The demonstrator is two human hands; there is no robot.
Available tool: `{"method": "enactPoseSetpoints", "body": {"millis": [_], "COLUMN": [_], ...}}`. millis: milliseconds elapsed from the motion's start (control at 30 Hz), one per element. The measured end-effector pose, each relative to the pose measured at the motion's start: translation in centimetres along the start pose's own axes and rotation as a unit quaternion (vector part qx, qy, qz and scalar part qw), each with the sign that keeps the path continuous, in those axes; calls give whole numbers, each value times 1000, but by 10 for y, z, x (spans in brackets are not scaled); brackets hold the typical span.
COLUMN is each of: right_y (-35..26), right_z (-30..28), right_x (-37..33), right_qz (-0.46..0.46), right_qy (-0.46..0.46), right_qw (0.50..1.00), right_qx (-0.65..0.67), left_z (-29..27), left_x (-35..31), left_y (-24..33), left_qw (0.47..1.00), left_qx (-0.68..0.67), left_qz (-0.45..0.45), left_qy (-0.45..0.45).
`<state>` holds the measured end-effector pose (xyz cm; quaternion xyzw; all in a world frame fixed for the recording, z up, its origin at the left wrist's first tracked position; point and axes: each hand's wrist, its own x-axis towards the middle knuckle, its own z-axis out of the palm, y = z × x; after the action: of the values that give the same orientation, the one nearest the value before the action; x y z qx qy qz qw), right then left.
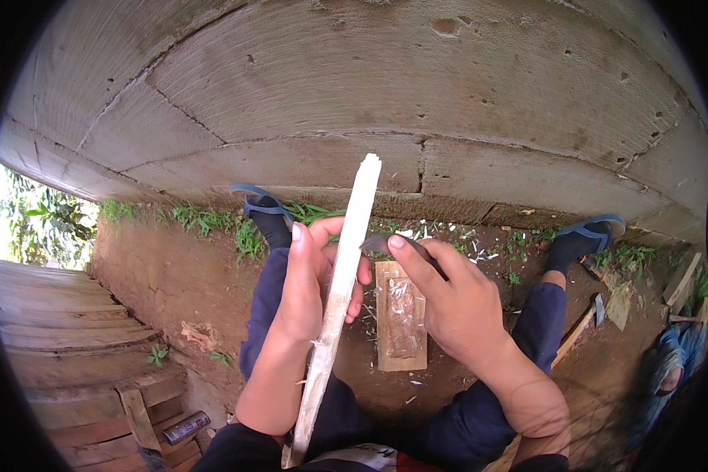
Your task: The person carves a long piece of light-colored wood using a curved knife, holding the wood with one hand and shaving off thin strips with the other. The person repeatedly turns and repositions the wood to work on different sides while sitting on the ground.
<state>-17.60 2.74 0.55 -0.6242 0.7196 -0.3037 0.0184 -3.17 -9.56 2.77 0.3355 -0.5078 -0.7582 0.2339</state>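
Note:
A long pale stick of split wood (340, 295) stands up in front of me, slanting from my lap to its whittled white upper end. My left hand (300, 287) is closed round its middle, thumb along the near side and fingertips showing on the far side. In my right hand (462, 303) is a knife (379, 242) with a dark curved blade, the index finger stretched along its back. The blade tip points left and lies at the stick's right edge; whether it touches the wood I cannot tell. The handle is hidden in my grip.
A wooden block (383, 346) with a recessed face lies on the dirt between my feet, shavings (480, 253) scattered around. A hatchet-like tool (578, 334) rests at right. A concrete wall (417, 86) rises ahead; planks (71, 322) and a can (186, 426) are at left.

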Motion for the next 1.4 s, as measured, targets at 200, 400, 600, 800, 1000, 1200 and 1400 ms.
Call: {"method": "enactPoseSetpoints", "body": {"millis": [200,400,600,800,1000,1200,1400], "right_y": [3,-4,4,3,14,0,-8], "right_z": [-7,-12,-6,0,-11,-17,-2], "right_x": [0,-2,-5,-10,8,-15,-26], "right_qz": [-3,51,20,22,121,52,12], "right_qy": [26,-24,-17,15,145,73,41], "right_qw": [1000,998,1000,1000,980,996,999], "right_qx": [3,14,-8,-10,-67,4,19], "left_z": [7,4,13,16,24,11,16], "left_x": [-3,-5,-16,-23,-41,-27,-34], "left_y": [-4,-12,-4,-3,-2,-1,-1], "left_qw": [999,997,996,994,997,999,997], "left_qx": [26,18,60,95,34,23,33], "left_qz": [16,53,54,55,7,1,9], "left_qy": [-37,-52,-33,-26,-66,-46,-63]}}
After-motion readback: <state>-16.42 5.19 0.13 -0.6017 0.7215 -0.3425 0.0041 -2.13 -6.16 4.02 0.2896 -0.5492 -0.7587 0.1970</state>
